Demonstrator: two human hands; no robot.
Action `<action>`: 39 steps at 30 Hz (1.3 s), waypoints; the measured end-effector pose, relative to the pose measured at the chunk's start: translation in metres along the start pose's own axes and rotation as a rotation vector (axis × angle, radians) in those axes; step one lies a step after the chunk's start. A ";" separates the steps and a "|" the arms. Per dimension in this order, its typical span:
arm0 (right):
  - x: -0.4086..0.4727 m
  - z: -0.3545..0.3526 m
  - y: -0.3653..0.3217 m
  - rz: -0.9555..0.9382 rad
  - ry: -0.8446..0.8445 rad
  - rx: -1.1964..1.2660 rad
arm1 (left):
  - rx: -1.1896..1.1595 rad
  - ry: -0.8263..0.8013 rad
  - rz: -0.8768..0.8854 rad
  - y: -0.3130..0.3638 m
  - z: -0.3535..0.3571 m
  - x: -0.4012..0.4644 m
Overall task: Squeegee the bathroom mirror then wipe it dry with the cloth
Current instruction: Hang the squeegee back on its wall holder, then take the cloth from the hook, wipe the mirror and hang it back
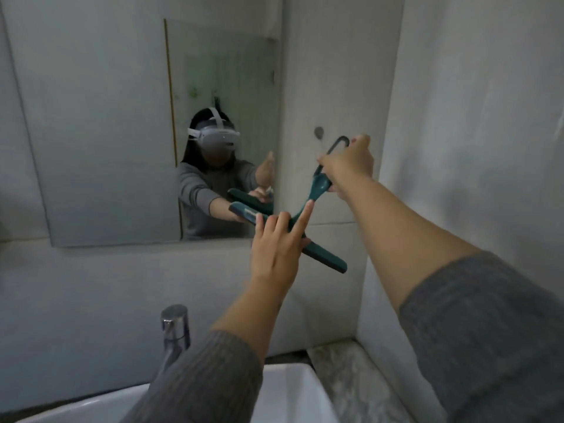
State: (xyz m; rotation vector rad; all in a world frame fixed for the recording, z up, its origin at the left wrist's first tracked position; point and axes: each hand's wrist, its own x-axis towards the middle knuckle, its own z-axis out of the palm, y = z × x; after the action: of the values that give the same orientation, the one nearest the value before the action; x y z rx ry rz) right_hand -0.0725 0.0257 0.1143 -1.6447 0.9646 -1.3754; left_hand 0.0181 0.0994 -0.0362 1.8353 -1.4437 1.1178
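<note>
A teal squeegee [326, 257] is held in the air near the mirror's lower right corner, its blade slanting down to the right. My right hand [351, 164] grips its handle at the top, next to a dark hanging loop. My left hand [277, 242] lies on the blade's middle, index finger stretched up along the neck, thumb hidden. The mirror [122, 132] hangs on the grey wall and reflects the person and the squeegee. No cloth is in view.
A chrome tap [174, 328] stands over the white basin [290, 389] at the bottom. A marbled ledge [351, 370] runs to the basin's right. A wall corner juts out on the right, carrying a small round hook [319, 132].
</note>
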 end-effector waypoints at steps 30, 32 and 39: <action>0.072 0.024 0.030 -0.420 -0.114 -0.422 | -0.208 -0.330 -0.351 0.028 0.035 0.060; 0.053 0.029 0.023 -0.480 -0.142 -0.448 | -0.168 -0.340 -0.377 0.002 0.011 0.057; -0.041 0.113 -0.011 -0.605 -0.380 -0.391 | 0.003 -0.316 -0.586 -0.126 -0.095 0.021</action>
State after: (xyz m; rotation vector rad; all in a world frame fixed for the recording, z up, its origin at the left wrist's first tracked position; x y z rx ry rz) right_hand 0.0345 0.0772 0.0947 -2.5318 0.5467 -1.2053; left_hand 0.1150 0.2011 0.0392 2.3004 -0.9396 0.5571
